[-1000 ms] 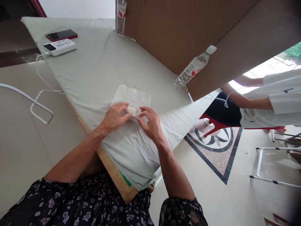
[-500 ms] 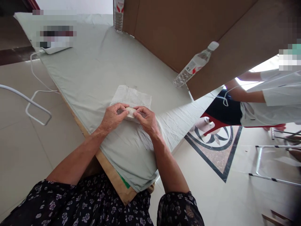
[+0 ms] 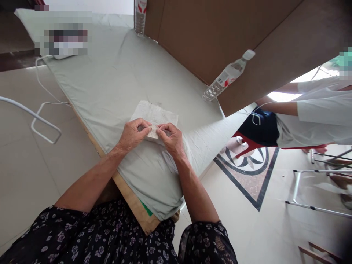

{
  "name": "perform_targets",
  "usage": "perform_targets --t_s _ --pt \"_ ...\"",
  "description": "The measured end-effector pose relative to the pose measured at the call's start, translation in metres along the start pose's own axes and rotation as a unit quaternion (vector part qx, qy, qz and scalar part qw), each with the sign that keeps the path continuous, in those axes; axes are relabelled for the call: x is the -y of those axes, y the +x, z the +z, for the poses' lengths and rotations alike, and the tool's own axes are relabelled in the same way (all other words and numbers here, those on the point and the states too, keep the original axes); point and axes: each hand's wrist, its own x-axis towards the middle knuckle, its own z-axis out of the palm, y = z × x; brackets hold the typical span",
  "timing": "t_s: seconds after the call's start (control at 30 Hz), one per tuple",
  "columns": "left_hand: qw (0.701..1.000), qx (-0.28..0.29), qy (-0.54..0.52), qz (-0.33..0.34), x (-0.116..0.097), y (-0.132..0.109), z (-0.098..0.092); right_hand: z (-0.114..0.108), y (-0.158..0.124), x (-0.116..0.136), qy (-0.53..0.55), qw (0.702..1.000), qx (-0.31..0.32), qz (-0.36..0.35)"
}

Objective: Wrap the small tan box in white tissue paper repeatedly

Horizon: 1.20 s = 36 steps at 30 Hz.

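I have the left hand (image 3: 134, 135) and right hand (image 3: 172, 138) both pinching one small pale block (image 3: 153, 134) at one white sheet (image 3: 156, 112); I count two bottles (image 3: 226, 78) beyond.

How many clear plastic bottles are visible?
2: one clear plastic bottle at the left edge of the brown cardboard panel, a second bottle near its lowest corner; others may be hidden.

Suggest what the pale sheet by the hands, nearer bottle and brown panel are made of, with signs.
Pale sheet: dull paper or plastic film, unclear; wrinkled, thin-looking.
Nearer bottle: probably glossy plastic; clear, see-through walls.
Brown panel: likely matt cardboard; straight fold lines.
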Motion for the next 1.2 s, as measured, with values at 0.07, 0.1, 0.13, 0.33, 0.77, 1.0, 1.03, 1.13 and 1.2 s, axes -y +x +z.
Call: perform_targets --t_s 0.07,0.1,0.13,0.33,0.77,1.0,1.03,1.13,1.2 --pt "1.0 0.0 -0.002 -0.005 -0.001 0.0 0.0 0.0 0.0 -0.001 0.002 1.0 0.0 0.007" --pt "1.0 0.002 -0.001 -0.009 -0.001 0.001 0.0 0.0 0.0 -0.002 0.004 1.0 -0.001 0.01" --pt "1.0 0.004 0.001 -0.013 -0.002 0.001 0.0 0.0 0.0 -0.003 0.006 1.0 -0.003 0.013" --pt "0.999 0.024 0.004 -0.036 -0.005 0.005 -0.003 0.001 0.003 -0.009 0.044 0.999 -0.014 0.01" --pt "0.997 0.062 0.017 -0.052 -0.005 0.011 -0.007 -0.001 0.001 -0.018 -0.031 0.998 -0.006 0.049" --pt "0.989 0.128 0.043 -0.057 -0.011 0.021 -0.008 -0.022 -0.019 0.026 -0.262 0.954 -0.028 -0.145" --pt "0.988 0.132 0.049 -0.055 -0.012 0.022 -0.008 -0.019 -0.02 0.031 -0.288 0.943 0.016 -0.164" --pt "0.987 0.136 0.072 -0.054 -0.013 0.022 -0.013 -0.009 -0.021 0.036 -0.346 0.915 0.114 -0.173" --pt "0.988 0.118 0.076 -0.055 -0.013 0.018 -0.02 -0.004 -0.02 0.034 -0.37 0.906 0.123 -0.163"
